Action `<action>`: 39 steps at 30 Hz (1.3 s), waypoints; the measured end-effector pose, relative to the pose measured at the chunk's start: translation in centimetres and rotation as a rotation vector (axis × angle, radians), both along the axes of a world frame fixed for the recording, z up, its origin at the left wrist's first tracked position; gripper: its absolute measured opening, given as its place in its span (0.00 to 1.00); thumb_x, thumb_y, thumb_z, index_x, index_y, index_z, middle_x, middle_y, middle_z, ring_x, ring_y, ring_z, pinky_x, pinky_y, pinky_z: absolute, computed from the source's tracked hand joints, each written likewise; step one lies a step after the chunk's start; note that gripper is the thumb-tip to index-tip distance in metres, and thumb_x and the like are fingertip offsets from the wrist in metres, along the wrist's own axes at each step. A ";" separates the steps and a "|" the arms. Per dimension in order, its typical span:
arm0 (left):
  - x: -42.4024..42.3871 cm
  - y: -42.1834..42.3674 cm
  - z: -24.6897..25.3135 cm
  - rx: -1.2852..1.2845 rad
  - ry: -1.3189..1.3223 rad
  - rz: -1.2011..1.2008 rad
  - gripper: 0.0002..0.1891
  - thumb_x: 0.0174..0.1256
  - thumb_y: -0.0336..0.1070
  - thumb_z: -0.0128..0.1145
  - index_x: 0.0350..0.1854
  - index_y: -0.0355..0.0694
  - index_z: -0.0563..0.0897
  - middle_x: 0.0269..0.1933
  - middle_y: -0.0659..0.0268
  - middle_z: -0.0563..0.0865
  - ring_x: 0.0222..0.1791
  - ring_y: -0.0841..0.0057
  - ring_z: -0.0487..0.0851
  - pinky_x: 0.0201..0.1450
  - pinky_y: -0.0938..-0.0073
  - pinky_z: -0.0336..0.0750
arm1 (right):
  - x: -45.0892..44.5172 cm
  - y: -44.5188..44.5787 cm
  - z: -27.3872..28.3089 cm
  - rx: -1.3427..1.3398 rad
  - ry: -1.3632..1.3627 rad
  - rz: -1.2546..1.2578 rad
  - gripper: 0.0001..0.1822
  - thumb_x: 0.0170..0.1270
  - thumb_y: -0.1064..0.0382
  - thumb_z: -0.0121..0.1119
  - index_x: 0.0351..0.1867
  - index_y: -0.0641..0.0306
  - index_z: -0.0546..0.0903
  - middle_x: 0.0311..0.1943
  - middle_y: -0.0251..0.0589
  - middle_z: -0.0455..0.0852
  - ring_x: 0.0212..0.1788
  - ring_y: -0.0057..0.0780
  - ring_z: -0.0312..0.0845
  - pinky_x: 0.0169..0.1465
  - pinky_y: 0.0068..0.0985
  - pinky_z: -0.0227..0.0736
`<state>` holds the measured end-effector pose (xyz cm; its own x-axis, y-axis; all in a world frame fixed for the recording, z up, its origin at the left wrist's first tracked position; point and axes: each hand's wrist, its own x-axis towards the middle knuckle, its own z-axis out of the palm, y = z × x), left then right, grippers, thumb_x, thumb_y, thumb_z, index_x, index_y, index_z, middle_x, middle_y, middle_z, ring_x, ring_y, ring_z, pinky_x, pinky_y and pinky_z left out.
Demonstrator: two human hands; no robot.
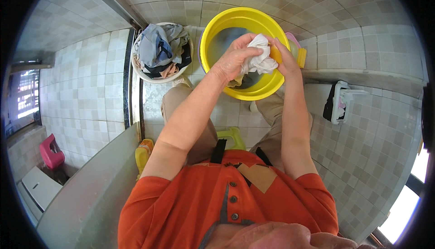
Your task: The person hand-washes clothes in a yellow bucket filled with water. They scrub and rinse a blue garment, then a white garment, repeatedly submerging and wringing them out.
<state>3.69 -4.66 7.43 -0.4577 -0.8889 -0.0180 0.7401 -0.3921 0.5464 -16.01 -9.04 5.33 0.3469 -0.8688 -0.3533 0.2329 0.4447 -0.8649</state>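
Note:
A crumpled white cloth point(261, 60) is bunched up above a large yellow plastic basin point(209, 50). My left hand point(234, 56) grips it, with the thumb pressed on top. My right hand point(287, 60) is on the other side, around an orange bar-like piece point(276, 54) that lies against the cloth; its far fingers are partly hidden behind the cloth. Greyish liquid or dark fabric point(224, 39) fills the bottom of the basin, I cannot tell which. Below my left hand a beige cloth point(236, 81) shows inside the basin.
A white laundry basket point(136, 67) heaped with clothes point(154, 46) stands left of the basin. At its right are a yellow block-shaped item point(301, 57) and a pink rim point(292, 38). A green stool point(238, 138) is beneath me. A glass panel point(88, 187) borders the left.

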 end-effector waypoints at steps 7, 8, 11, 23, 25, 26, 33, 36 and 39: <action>-0.6 -0.5 -1.3 -0.099 -0.295 0.151 0.14 0.52 0.20 0.48 0.42 0.38 0.75 0.38 0.69 0.79 0.38 0.82 0.77 0.45 0.78 0.73 | -3.4 2.1 4.9 -0.188 0.299 0.097 0.11 0.63 0.56 0.56 0.37 0.61 0.77 0.32 0.29 0.74 0.32 0.16 0.68 0.30 0.14 0.63; -0.9 -0.4 -1.3 -0.147 -0.401 0.171 0.14 0.53 0.20 0.48 0.42 0.39 0.75 0.37 0.69 0.79 0.38 0.83 0.77 0.44 0.79 0.73 | -3.2 2.2 7.1 -0.275 0.276 0.035 0.10 0.63 0.56 0.56 0.35 0.60 0.77 0.29 0.28 0.72 0.29 0.15 0.66 0.29 0.14 0.61; -1.8 -0.3 -2.5 -0.231 -0.682 0.365 0.12 0.53 0.21 0.49 0.40 0.37 0.76 0.36 0.68 0.80 0.36 0.82 0.77 0.42 0.79 0.73 | -2.8 1.7 10.6 -0.354 0.135 0.097 0.10 0.64 0.57 0.56 0.31 0.60 0.75 0.25 0.26 0.68 0.25 0.15 0.62 0.28 0.16 0.59; -2.7 -0.1 -1.6 0.545 -0.011 0.207 0.13 0.58 0.36 0.46 0.41 0.35 0.77 0.41 0.59 0.81 0.41 0.66 0.80 0.47 0.64 0.74 | 0.9 -0.5 7.4 -0.301 0.468 -0.296 0.10 0.67 0.59 0.54 0.39 0.64 0.79 0.32 0.35 0.79 0.26 0.14 0.68 0.27 0.12 0.62; -1.7 0.0 -1.7 0.602 0.126 0.202 0.14 0.58 0.36 0.46 0.42 0.36 0.77 0.41 0.59 0.81 0.43 0.64 0.80 0.48 0.62 0.74 | 4.1 0.9 5.7 -0.345 0.691 -0.302 0.12 0.67 0.60 0.53 0.43 0.64 0.81 0.36 0.39 0.83 0.30 0.21 0.75 0.34 0.16 0.69; -1.7 -0.1 -2.2 0.569 0.085 0.226 0.17 0.62 0.44 0.47 0.45 0.37 0.76 0.42 0.60 0.81 0.44 0.65 0.80 0.50 0.61 0.74 | 5.5 2.0 4.8 -0.612 0.873 -0.319 0.13 0.66 0.59 0.52 0.43 0.66 0.81 0.36 0.42 0.83 0.36 0.31 0.77 0.41 0.24 0.71; -2.0 0.8 -0.4 0.635 -0.107 0.193 0.21 0.69 0.53 0.45 0.51 0.40 0.74 0.47 0.61 0.81 0.44 0.68 0.81 0.48 0.64 0.76 | 8.8 2.1 1.2 -0.667 0.932 0.098 0.20 0.72 0.53 0.41 0.51 0.64 0.79 0.46 0.44 0.84 0.49 0.34 0.78 0.55 0.30 0.70; -1.8 0.9 -0.7 0.595 -0.076 0.168 0.20 0.71 0.51 0.43 0.52 0.41 0.74 0.48 0.62 0.81 0.44 0.70 0.82 0.46 0.68 0.77 | 8.1 0.2 0.7 -0.260 0.497 0.256 0.25 0.73 0.50 0.37 0.51 0.68 0.78 0.45 0.45 0.84 0.50 0.33 0.78 0.58 0.28 0.68; -1.7 0.6 -1.2 0.497 -0.055 0.148 0.20 0.72 0.51 0.43 0.53 0.42 0.74 0.47 0.64 0.82 0.43 0.72 0.82 0.44 0.68 0.78 | 6.8 0.5 0.6 0.088 0.015 0.195 0.27 0.74 0.47 0.37 0.52 0.71 0.76 0.46 0.45 0.83 0.50 0.31 0.77 0.58 0.26 0.67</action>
